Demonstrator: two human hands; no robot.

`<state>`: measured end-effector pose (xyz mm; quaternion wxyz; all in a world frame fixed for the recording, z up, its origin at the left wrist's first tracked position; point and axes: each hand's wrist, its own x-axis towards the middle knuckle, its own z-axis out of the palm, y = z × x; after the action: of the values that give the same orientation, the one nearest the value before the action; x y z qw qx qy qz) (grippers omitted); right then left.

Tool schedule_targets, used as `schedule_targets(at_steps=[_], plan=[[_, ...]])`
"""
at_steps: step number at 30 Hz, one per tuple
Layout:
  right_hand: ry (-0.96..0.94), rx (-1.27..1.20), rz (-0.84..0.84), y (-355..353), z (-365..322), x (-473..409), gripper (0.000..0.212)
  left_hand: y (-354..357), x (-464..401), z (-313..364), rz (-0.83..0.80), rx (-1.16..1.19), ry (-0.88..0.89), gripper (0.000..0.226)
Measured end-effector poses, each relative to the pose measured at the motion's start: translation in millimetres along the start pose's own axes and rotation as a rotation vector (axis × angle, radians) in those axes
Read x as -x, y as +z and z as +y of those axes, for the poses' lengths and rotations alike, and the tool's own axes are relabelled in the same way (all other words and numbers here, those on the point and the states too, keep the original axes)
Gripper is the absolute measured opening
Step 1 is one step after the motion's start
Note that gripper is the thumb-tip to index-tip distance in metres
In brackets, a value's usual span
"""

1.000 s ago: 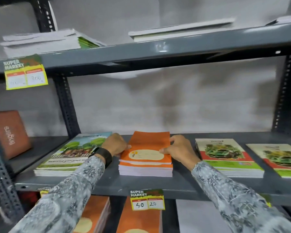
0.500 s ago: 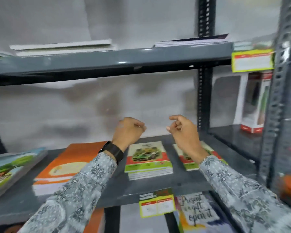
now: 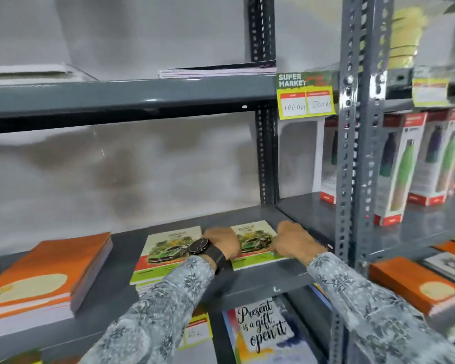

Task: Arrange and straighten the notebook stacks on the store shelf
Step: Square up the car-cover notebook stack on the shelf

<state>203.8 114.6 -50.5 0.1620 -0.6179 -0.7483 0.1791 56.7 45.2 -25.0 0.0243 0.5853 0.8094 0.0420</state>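
Two hands clasp the right-hand car-cover notebook stack on the grey middle shelf, left hand curled on its 9 o'clock edge, right hand curled on its 3 o'clock edge, both equally near, its long axis running 6 to 12 o'clock.

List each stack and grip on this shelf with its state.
Orange stack, flat, layers uneven.
Left car stack, flat, lower books peeking out.
Right car stack, flat, between both grips.
Left grip, at its left edge, fingers hidden.
Right grip, gripping its right edge.
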Motion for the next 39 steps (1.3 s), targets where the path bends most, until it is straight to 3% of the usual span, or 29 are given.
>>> schedule_targets(at_steps=[4,9,12,14,15,19,21,25,28,30,32,39], plan=[[0.054,-0.171,-0.002,-2,0,-6,0.025,-2,-7,-15,-0.112,0.341,-0.070,0.021],[0.074,-0.492,0.050,8,-11,0,0.044,-8,-17,-60,0.016,0.720,-0.132,0.026],[0.006,-0.824,0.120,19,-40,14,0.018,-18,-16,-107,0.109,0.848,-0.116,0.025],[-0.051,-0.908,0.112,29,-68,25,0.012,-22,-9,-143,0.153,0.902,-0.124,0.013],[-0.083,-0.920,0.090,34,-82,31,0.012,-22,-3,-160,0.182,0.914,-0.129,0.004],[-0.172,-0.889,0.056,68,-121,47,0.016,-11,14,-214,0.208,0.854,-0.178,0.014],[-0.198,-0.759,0.091,80,-125,54,0.016,-1,21,-224,0.180,0.812,-0.175,0.020],[-0.343,-0.558,0.179,91,-108,66,0.005,15,45,-232,0.205,0.839,-0.046,0.018],[-0.476,-0.539,0.211,94,-84,71,0.021,30,69,-239,0.254,0.805,0.062,0.024],[-0.542,-0.547,0.216,98,-76,75,0.020,42,77,-241,0.274,0.776,0.100,0.031],[-0.584,-0.551,0.239,105,-75,78,0.020,50,80,-243,0.335,0.802,0.113,0.042],[-0.632,-0.502,0.311,112,-75,82,0.025,58,86,-245,0.390,0.923,0.049,0.037]])
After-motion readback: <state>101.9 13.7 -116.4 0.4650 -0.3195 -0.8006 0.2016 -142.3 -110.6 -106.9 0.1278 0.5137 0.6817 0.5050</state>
